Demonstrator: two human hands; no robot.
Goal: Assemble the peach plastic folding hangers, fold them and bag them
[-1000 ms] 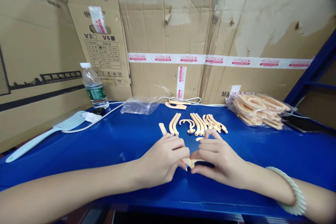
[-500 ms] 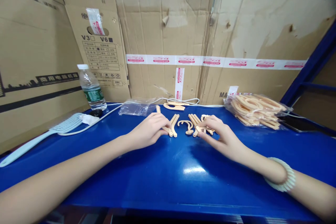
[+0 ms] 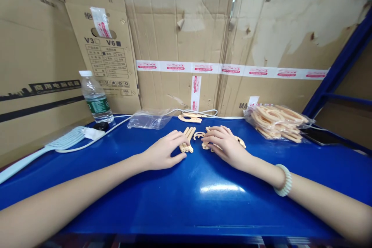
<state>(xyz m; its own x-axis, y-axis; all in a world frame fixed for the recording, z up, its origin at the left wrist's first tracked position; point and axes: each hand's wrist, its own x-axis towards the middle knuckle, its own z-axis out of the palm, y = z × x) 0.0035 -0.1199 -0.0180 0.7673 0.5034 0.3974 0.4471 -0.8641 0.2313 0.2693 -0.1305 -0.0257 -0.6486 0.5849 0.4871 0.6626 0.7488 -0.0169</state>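
Beige hanger arms point(image 3: 188, 139) lie side by side on the blue tabletop. My left hand point(image 3: 166, 151) rests at their left, fingertips over the outer ones and thumb apart on the table; it is open. To their right, a curved beige hook point(image 3: 198, 135) shows partly beside my right hand point(image 3: 229, 149). That hand is open, its fingers stretched over a second group of beige arms point(image 3: 207, 128) and largely hiding them. A curved beige piece point(image 3: 241, 142) pokes out at its right side.
Behind lie more beige pieces point(image 3: 190, 118), a white cable point(image 3: 216, 113) and a clear plastic bag point(image 3: 149, 120). A filled bag of beige parts point(image 3: 274, 122) sits at the right by a dark phone point(image 3: 319, 136). Leftward are a water bottle point(image 3: 97, 104) and a light-blue brush point(image 3: 65, 139). Cardboard walls enclose the back.
My left hand has let an arm down beside the other two. My right hand has opened from its pinch and spread over the right group. The view has shifted slightly.
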